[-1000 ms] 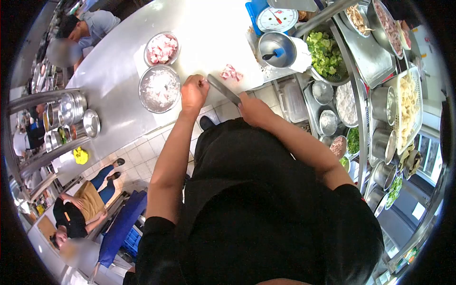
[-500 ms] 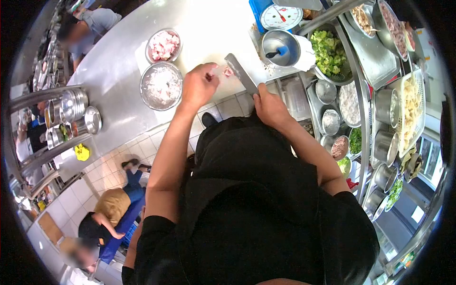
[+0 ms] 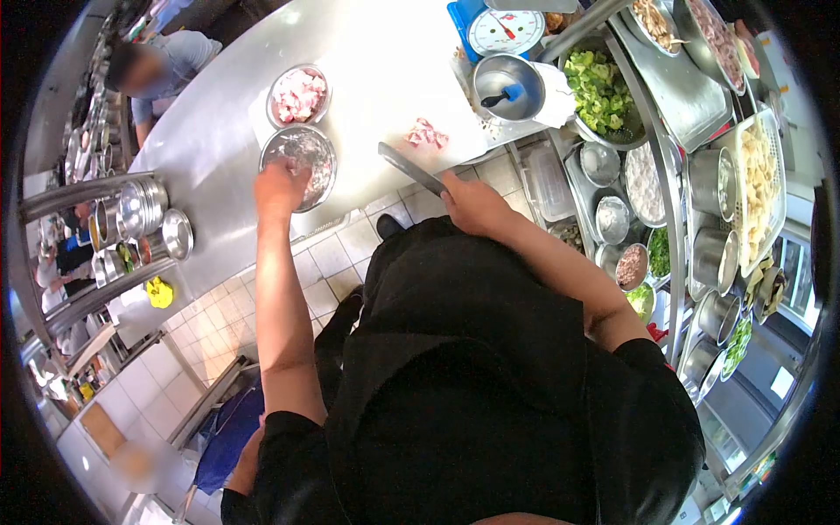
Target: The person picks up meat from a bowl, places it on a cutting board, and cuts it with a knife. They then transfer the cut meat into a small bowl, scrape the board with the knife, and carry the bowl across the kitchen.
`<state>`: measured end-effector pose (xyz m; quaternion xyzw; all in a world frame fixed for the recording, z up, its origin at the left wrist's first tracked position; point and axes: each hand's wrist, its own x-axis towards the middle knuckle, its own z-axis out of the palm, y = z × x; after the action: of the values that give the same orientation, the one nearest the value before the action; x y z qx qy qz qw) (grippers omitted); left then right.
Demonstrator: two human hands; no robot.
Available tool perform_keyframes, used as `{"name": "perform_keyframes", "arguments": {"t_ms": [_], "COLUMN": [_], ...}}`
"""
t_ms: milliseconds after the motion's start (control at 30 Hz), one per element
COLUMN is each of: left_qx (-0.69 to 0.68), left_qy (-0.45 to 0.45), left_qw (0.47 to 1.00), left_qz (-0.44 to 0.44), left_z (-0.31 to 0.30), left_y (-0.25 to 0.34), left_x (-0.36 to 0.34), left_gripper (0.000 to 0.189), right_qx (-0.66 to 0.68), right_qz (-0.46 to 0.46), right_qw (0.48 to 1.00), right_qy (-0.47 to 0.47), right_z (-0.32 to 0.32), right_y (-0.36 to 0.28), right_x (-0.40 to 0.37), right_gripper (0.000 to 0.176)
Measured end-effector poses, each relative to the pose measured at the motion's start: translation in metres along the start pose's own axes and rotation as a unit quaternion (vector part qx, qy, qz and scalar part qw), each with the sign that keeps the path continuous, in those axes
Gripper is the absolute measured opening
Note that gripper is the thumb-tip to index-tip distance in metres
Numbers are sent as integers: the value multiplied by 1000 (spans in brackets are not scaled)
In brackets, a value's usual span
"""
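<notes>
My left hand point(image 3: 282, 185) reaches into a steel bowl point(image 3: 325, 175) of white, floury contents; its fingers are partly hidden, so I cannot make out what they hold. Just beyond it stands a second bowl with pale pink meat pieces point(image 3: 298, 95). My right hand point(image 3: 471, 205) is closed round the handle of a cleaver point(image 3: 411, 168), whose blade points up and left over the near edge of the white cutting board point(image 3: 376, 105). Several small pieces of meat point(image 3: 426, 134) lie on the board, just beyond the blade.
A steel pot point(image 3: 509, 87) with a blue-headed brush and a dial scale point(image 3: 506, 32) stand at the board's right. Farther right, a rack holds greens point(image 3: 600, 94) and other ingredient containers. Stacked steel bowls point(image 3: 140, 208) stand at left. A co-worker point(image 3: 166, 66) is across the table.
My left hand has moved left from above the board into the floury bowl. The cleaver has shifted left and nearer me, with more meat now visible on the board.
</notes>
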<state>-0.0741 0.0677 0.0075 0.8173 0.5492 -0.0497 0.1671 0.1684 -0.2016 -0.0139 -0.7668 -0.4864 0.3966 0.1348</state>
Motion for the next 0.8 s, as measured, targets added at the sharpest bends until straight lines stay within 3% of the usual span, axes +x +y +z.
{"name": "perform_keyframes", "arguments": {"t_ms": [233, 433, 567, 633, 667, 700, 767, 800], "left_qx": [35, 68, 48, -16, -100, -98, -252, -296], "left_qy": [-56, -50, -36, 27, 37, 35, 93, 134], "left_qw": [998, 996, 998, 999, 994, 994, 963, 943], "left_qz": [-11, -16, 27, 31, 27, 29, 11, 73], "left_z": [26, 34, 25, 19, 20, 11, -18, -17], "left_y": [0, -4, -11, -24, -39, -36, -25, -17], "left_x": [12, 20, 14, 17, 25, 22, 12, 8], "left_gripper": [33, 46, 39, 35, 32, 32, 29, 26], "right_qx": [-24, -4, 4, -13, -11, -11, -12, -22], "right_qz": [81, 73, 67, 20, 22, 9, -4, 10], "right_qw": [996, 996, 996, 998, 998, 999, 1000, 999], "right_qy": [22, 52, 56, 53, 54, 37, 21, 23], "right_z": [-19, -22, -15, -10, -11, -12, -12, -10], "right_y": [2, -2, 9, 19, 22, 23, 25, 27], "right_x": [-1, -12, -15, -15, -16, -18, -19, -17], "right_gripper": [24, 24, 24, 24, 24, 24, 23, 23]}}
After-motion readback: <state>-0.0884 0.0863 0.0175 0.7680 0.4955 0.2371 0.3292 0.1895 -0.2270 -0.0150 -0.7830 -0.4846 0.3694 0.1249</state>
